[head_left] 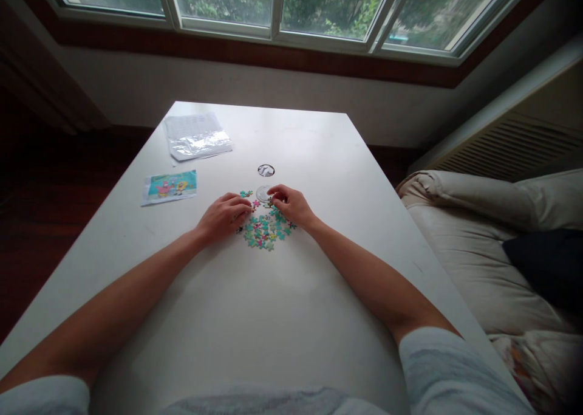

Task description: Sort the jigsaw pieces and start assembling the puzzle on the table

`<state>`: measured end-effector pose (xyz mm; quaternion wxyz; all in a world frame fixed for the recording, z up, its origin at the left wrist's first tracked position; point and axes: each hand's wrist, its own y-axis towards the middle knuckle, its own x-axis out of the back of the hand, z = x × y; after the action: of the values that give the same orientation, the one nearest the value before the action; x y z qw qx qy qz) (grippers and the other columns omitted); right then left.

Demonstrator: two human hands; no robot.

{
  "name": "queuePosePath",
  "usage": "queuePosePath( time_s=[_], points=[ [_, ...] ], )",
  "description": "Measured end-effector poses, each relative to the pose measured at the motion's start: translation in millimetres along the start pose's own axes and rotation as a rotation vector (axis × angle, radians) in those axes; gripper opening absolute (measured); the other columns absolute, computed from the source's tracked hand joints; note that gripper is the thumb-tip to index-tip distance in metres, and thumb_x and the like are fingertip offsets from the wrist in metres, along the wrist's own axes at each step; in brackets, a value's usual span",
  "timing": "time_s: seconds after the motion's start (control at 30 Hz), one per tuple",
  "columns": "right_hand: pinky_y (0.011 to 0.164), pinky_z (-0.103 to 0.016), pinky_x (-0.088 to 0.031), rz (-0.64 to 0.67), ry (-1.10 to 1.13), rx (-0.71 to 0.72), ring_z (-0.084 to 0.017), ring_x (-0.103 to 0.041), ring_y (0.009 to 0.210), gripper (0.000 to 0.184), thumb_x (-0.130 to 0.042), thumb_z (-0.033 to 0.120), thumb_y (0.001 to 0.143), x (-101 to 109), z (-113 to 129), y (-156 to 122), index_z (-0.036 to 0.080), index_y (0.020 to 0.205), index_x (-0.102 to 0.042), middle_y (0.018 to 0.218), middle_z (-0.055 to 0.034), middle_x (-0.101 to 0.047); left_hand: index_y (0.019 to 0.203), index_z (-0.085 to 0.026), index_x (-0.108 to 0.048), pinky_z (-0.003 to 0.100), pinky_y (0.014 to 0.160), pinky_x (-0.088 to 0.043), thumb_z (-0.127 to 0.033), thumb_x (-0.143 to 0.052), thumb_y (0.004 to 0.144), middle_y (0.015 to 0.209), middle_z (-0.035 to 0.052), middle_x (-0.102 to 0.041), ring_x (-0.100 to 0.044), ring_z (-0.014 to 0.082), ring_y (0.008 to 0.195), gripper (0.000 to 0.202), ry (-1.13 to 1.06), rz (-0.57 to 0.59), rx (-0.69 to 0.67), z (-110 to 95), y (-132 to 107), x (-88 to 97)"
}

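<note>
Your white worktop is filling the middle of the frame, and a sliding window is running across the top. A beige sofa is standing along the right edge, a dark cushion lying on it. At the upper left of the worktop, a clear plastic sleeve is catching the light. At the centre of the frame, a loose heap of jigsaw pieces, mostly teal and green with some pink and yellow, is lying between and below your hands. A SpongeBob picture sheet is lying left of it, below the sleeve. Your left hand is resting at the heap's left edge, its fingers bending; I cannot tell whether they are gripping a piece. Your right hand is hanging over the upper right edge, thumb and forefinger bending towards each other; whether they are pinching a piece, I cannot tell. Above the heap, a dark-rimmed disc and a clear disc are lying near each other, the clear one just beside your right fingers.
</note>
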<state>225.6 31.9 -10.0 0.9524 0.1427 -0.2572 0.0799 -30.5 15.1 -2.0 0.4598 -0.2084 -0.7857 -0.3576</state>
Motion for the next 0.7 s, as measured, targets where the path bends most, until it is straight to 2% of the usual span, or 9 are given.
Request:
queuePosePath(
  time_s=[0.17, 0.27, 0.33, 0.4, 0.53, 0.7],
  points=[
    [0.075, -0.025, -0.047, 0.006, -0.045, 0.020, -0.013, -0.063, 0.073, 0.025, -0.058, 0.019, 0.083, -0.9, 1.3, 0.0, 0.020, 0.100, -0.076, 0.083, -0.0002, -0.074, 0.109, -0.025, -0.073, 0.040, 0.095, -0.048, -0.028, -0.049, 0.101, 0.112, 0.0047, -0.072, -0.057, 0.0222, 0.102, 0.025, 0.028, 0.061, -0.035, -7.8, 2.3, 2.7],
    [0.076, -0.026, -0.048, 0.013, -0.030, 0.017, -0.014, -0.066, 0.075, 0.022, -0.060, 0.019, 0.082, -1.5, 2.2, -0.3, 0.021, 0.098, -0.075, 0.083, -0.0001, -0.075, 0.117, -0.024, -0.071, 0.039, 0.092, -0.049, -0.025, -0.049, 0.101, 0.108, 0.0062, -0.072, -0.056, 0.0220, 0.096, 0.028, 0.048, 0.083, -0.040, -10.7, 2.2, 3.1],
    [0.077, -0.027, -0.049, 0.024, -0.024, 0.012, -0.015, -0.067, 0.077, 0.021, -0.061, 0.019, 0.082, -1.6, 2.3, -0.7, 0.021, 0.098, -0.074, 0.084, 0.0000, -0.075, 0.118, -0.023, -0.070, 0.039, 0.093, -0.049, -0.022, -0.048, 0.100, 0.109, 0.0065, -0.071, -0.056, 0.0220, 0.098, 0.029, 0.040, 0.070, -0.033, -10.7, 1.8, 2.9],
    [0.077, -0.027, -0.049, 0.032, -0.033, 0.009, -0.015, -0.068, 0.078, 0.021, -0.061, 0.019, 0.082, -1.7, 2.2, -1.3, 0.022, 0.099, -0.074, 0.085, 0.0006, -0.076, 0.112, -0.023, -0.071, 0.039, 0.096, -0.048, -0.018, -0.047, 0.099, 0.113, 0.0057, -0.071, -0.056, 0.0219, 0.102, 0.028, 0.017, 0.060, -0.042, -9.5, 1.5, 2.9],
    [0.079, -0.027, -0.050, 0.037, -0.049, 0.019, -0.014, -0.067, 0.078, 0.019, -0.064, 0.020, 0.082, -1.8, 2.5, -2.3, 0.023, 0.098, -0.074, 0.086, 0.0012, -0.076, 0.106, -0.024, -0.071, 0.038, 0.103, -0.045, -0.013, -0.047, 0.096, 0.121, 0.0029, -0.070, -0.057, 0.0204, 0.110, 0.028, -0.038, 0.091, -0.110, -6.8, 1.9, 3.8],
    [0.078, -0.027, -0.049, 0.041, -0.056, 0.019, -0.014, -0.067, 0.078, 0.016, -0.066, 0.022, 0.082, -2.5, 3.1, -2.3, 0.023, 0.096, -0.074, 0.086, 0.0010, -0.076, 0.112, -0.025, -0.071, 0.040, 0.100, -0.046, -0.017, -0.050, 0.097, 0.116, 0.0049, -0.070, -0.057, 0.0215, 0.105, 0.027, 0.036, 0.106, -0.089, -7.1, 2.0, 3.0]
  ],
)
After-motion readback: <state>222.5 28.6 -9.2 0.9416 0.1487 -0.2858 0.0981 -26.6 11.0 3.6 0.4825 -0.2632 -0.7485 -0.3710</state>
